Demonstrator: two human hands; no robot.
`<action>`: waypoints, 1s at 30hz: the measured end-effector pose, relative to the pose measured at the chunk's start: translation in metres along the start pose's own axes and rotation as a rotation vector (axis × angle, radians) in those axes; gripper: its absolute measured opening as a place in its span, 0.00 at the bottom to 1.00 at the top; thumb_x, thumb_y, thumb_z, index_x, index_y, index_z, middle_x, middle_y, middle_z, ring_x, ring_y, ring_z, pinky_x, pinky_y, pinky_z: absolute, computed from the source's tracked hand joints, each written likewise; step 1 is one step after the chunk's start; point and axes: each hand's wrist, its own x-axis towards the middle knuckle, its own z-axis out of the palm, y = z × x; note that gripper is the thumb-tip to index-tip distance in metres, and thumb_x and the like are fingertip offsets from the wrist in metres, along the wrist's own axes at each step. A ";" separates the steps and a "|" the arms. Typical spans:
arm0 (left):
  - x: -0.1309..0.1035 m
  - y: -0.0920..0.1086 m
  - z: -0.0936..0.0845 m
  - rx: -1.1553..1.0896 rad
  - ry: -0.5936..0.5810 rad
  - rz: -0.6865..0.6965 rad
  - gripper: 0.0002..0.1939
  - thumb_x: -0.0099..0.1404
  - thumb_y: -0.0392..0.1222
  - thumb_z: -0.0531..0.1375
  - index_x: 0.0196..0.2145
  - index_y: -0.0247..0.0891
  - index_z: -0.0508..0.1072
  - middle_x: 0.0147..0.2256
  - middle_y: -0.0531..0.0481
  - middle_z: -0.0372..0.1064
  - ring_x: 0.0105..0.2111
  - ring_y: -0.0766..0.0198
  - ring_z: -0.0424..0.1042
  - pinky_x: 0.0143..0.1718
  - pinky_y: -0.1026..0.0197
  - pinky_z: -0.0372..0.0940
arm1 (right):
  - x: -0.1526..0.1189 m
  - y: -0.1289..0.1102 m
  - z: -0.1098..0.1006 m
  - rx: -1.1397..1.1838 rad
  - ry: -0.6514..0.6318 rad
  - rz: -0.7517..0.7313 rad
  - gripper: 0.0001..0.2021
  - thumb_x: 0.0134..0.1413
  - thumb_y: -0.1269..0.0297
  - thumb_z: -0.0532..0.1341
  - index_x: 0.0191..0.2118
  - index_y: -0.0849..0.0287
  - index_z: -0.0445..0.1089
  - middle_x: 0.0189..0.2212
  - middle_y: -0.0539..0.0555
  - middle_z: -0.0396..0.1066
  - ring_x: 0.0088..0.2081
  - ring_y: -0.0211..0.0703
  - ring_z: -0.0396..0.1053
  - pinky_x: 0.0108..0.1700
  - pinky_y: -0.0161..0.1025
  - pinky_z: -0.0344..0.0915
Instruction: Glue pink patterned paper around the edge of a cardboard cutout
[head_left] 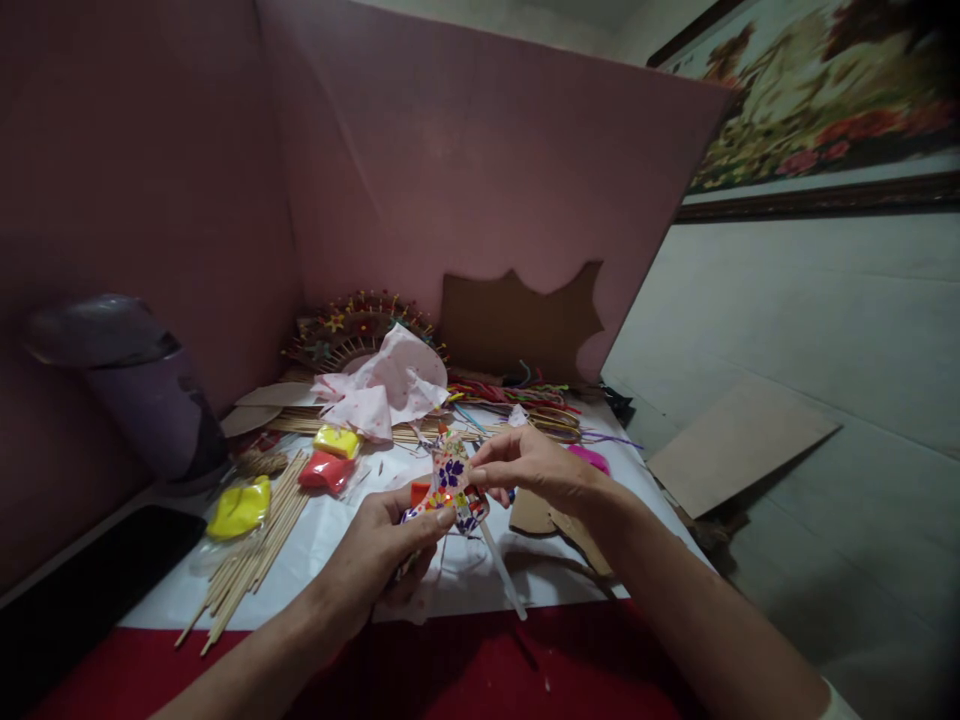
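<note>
A small piece covered in flower-patterned material (451,474), with purple, yellow and orange blooms, is raised over the white table covering. My left hand (390,545) is closed on its lower left part, the thumb lying on top. At its upper right side, my right hand (525,462) has thumb and fingers pressed together on the edge. A white translucent stick (504,572) slants down below the piece; whether it is attached cannot be made out. Something orange (420,492) shows just behind my left fingers.
Wooden sticks (264,545), yellow clay (238,508) and red clay (327,472) packs lie left, near a black phone-like slab (105,575) and a purple bottle (154,410). Crumpled pink paper (390,385) lies behind; cardboard pieces (534,512) lie right.
</note>
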 end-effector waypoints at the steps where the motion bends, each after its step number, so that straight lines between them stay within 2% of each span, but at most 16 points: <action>1: 0.000 0.000 0.000 -0.002 -0.004 -0.007 0.16 0.60 0.52 0.58 0.35 0.35 0.71 0.12 0.62 0.54 0.09 0.76 0.44 0.10 0.69 0.40 | -0.001 -0.001 -0.002 0.009 -0.023 0.001 0.12 0.43 0.58 0.68 0.29 0.63 0.76 0.18 0.48 0.68 0.20 0.32 0.60 0.24 0.32 0.57; 7: -0.001 0.002 0.000 0.030 0.032 -0.018 0.16 0.59 0.52 0.59 0.35 0.34 0.71 0.12 0.61 0.56 0.09 0.76 0.46 0.10 0.69 0.40 | 0.000 0.002 -0.005 0.053 -0.026 0.014 0.11 0.44 0.59 0.67 0.27 0.64 0.76 0.15 0.47 0.65 0.18 0.31 0.58 0.24 0.32 0.55; 12: 0.000 -0.001 0.000 0.070 0.066 0.004 0.16 0.59 0.53 0.59 0.33 0.34 0.72 0.13 0.60 0.56 0.10 0.75 0.49 0.11 0.70 0.43 | 0.002 0.002 0.004 0.000 0.058 0.014 0.10 0.42 0.60 0.68 0.24 0.64 0.75 0.15 0.47 0.66 0.18 0.30 0.58 0.21 0.31 0.55; 17: 0.000 0.000 0.001 0.085 0.047 0.008 0.17 0.59 0.53 0.59 0.34 0.34 0.72 0.12 0.61 0.55 0.08 0.75 0.48 0.10 0.69 0.45 | 0.003 0.002 0.007 -0.054 0.127 0.021 0.10 0.40 0.59 0.68 0.24 0.63 0.74 0.19 0.49 0.70 0.19 0.32 0.61 0.20 0.30 0.57; 23: 0.003 -0.004 -0.001 0.027 0.037 -0.012 0.16 0.58 0.52 0.60 0.33 0.34 0.72 0.12 0.61 0.54 0.09 0.76 0.46 0.10 0.70 0.41 | -0.001 -0.003 -0.001 -0.022 -0.006 0.011 0.11 0.43 0.59 0.67 0.30 0.62 0.77 0.21 0.49 0.71 0.20 0.31 0.62 0.23 0.30 0.59; 27: 0.002 -0.005 0.000 0.041 0.072 -0.002 0.16 0.58 0.53 0.60 0.34 0.35 0.72 0.13 0.61 0.55 0.09 0.76 0.47 0.10 0.70 0.42 | 0.001 0.000 0.003 -0.014 0.036 0.008 0.10 0.43 0.60 0.67 0.29 0.63 0.76 0.20 0.49 0.70 0.19 0.30 0.61 0.22 0.30 0.58; 30: 0.001 -0.004 0.001 0.082 0.099 0.020 0.16 0.59 0.53 0.59 0.30 0.35 0.70 0.12 0.61 0.54 0.09 0.76 0.47 0.11 0.69 0.43 | 0.004 0.005 0.008 -0.025 0.095 0.000 0.10 0.42 0.60 0.67 0.26 0.63 0.75 0.20 0.50 0.70 0.20 0.32 0.62 0.21 0.30 0.58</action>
